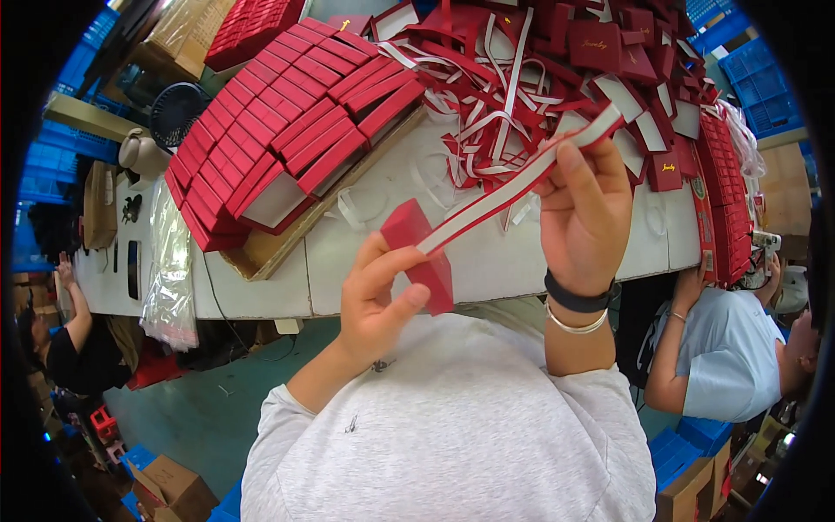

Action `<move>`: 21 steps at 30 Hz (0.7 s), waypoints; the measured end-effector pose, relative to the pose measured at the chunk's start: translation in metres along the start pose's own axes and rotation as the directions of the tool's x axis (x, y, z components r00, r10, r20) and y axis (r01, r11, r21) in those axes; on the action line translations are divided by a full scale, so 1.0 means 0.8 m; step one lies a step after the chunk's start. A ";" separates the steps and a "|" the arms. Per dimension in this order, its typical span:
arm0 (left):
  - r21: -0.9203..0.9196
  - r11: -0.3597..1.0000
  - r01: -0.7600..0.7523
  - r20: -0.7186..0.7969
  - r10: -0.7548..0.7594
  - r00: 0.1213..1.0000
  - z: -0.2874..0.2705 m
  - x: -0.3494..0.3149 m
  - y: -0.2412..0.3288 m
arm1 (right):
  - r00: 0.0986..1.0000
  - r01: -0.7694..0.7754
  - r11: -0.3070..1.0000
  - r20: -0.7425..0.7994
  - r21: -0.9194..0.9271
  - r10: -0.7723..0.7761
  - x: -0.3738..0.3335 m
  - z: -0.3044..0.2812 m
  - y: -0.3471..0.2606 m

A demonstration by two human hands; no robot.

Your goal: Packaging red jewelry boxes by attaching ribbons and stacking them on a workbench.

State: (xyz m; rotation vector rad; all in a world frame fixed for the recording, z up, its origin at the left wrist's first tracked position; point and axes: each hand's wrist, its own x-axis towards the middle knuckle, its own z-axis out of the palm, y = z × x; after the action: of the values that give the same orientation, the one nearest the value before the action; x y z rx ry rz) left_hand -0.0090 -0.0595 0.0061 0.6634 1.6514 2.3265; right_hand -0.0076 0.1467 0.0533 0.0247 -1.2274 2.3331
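Observation:
My left hand is closed on a small red box, held tilted just over the near edge of the table. Across that box runs a red ribbon with a pale grey-white face, its lower end by my left fingertips. Higher and to the right, my right hand pinches the ribbon between thumb and fingers. The strip stretches up slantwise between both hands, and its free end sticks out past my right fingers. Part of the box is hidden behind my left fingers and the ribbon.
Rows of red boxes fill a cardboard tray at left. Loose ribbons and red box parts are heaped at the back. More boxes are stacked right. A fan stands far left. Two people sit alongside.

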 end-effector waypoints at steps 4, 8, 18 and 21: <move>-0.078 0.996 0.041 0.075 -0.035 0.997 0.012 0.000 0.008 | 0.997 0.058 0.998 -0.048 -0.031 -0.060 -0.027 -0.012 0.005; 0.026 0.995 0.100 -0.087 -0.098 0.991 0.017 -0.005 0.009 | 0.988 -0.011 0.982 -0.154 -0.187 -0.018 -0.041 -0.010 0.004; 0.491 0.851 -0.187 0.214 0.090 0.973 0.011 -0.006 0.037 | 0.787 0.563 0.270 0.606 -0.781 0.113 -0.076 0.040 -0.043; 0.511 0.852 -0.117 0.185 0.024 0.982 0.010 -0.013 0.056 | 0.862 0.005 0.557 0.286 -0.830 0.418 -0.091 0.023 -0.024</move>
State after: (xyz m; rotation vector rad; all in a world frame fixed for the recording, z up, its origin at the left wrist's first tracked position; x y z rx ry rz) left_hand 0.0079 -0.0728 0.0477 1.0081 2.2181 1.7864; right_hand 0.0602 0.1109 0.0612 0.1214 -2.6025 1.7274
